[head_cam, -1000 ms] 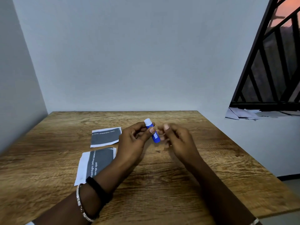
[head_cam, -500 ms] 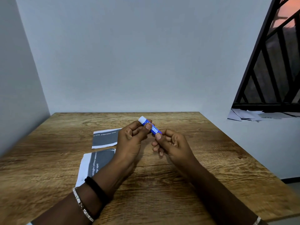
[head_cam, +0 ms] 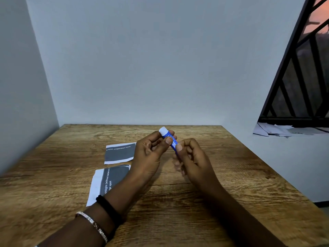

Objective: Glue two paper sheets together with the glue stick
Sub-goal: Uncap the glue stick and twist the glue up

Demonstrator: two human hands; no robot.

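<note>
A blue glue stick (head_cam: pixel 169 138) with a white cap is held above the wooden table (head_cam: pixel 222 184), tilted with the cap up and to the left. My left hand (head_cam: pixel 151 152) pinches its upper part between thumb and fingers. My right hand (head_cam: pixel 190 157) grips its lower end, which is hidden in the curled fingers. Two grey printed paper sheets lie flat on the table to the left: a smaller sheet (head_cam: pixel 120 153) farther away and a larger sheet (head_cam: pixel 106 180) nearer, partly covered by my left forearm.
The table stands in a corner, with a pale wall behind and to the left. At the right, a black window grille (head_cam: pixel 299 82) rises above a ledge with loose papers (head_cam: pixel 277 130).
My right hand has closed on the lower end of the glue stick, which my left hand has kept holding. Both hands sit slightly higher in view.
</note>
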